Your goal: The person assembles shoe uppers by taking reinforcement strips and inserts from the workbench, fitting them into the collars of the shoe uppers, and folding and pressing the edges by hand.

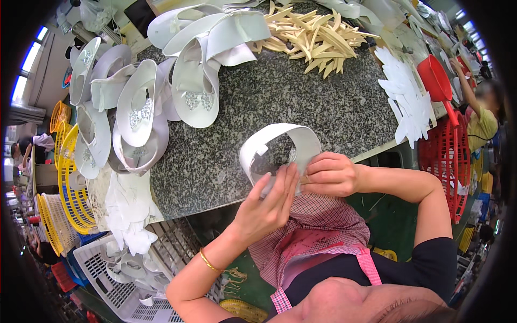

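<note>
A white shoe upper [272,132], curved into an open loop, is held at the front edge of the granite-topped table. My left hand [272,199] grips its near left side, with the thumb apart from long, nearly straight fingers. On the right, my right hand [331,175] has its fingers curled and pinches the near right edge. Something small and shiny shows inside the loop, partly hidden by my left fingertips. Similar white uppers [196,81], several with glittery ornaments, are heaped at the table's left and far left.
Cream curved strips [318,37] lie piled at the far side. Thin white pieces [401,91] overlap along the right edge, others [129,207] at the front left. A red scoop [435,78] and red basket [444,161] stand right. A grey crate [102,274] sits lower left. A co-worker [479,118] is at right.
</note>
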`<move>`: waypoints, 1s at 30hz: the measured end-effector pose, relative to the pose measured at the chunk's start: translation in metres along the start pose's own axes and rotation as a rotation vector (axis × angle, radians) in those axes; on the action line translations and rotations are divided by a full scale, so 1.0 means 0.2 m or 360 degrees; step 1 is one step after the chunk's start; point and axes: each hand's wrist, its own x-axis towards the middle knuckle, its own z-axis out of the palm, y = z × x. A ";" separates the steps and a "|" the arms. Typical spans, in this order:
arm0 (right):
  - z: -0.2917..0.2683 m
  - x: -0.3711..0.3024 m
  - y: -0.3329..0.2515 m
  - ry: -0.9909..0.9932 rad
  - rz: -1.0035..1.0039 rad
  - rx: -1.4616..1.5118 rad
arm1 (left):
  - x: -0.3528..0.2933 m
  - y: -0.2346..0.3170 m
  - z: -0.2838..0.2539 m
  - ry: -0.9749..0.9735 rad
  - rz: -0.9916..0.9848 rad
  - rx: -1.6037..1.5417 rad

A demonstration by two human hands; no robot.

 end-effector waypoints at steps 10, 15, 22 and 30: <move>-0.17 0.07 0.06 -0.0298 0.0117 0.0085 | 0.03 -0.04 0.02 -0.0006 -0.0129 -0.0436; -0.25 0.08 0.17 -0.0589 0.0177 -0.0385 | 0.04 -0.19 -0.02 0.0012 0.0051 -0.0586; -0.23 0.02 0.13 -0.0495 0.0006 -0.0595 | 0.13 -0.06 -0.07 -0.0142 -0.0121 -0.0557; -0.25 0.06 0.25 -0.0533 -0.0169 -0.0402 | 0.11 0.01 -0.03 0.0053 -0.0237 -0.0470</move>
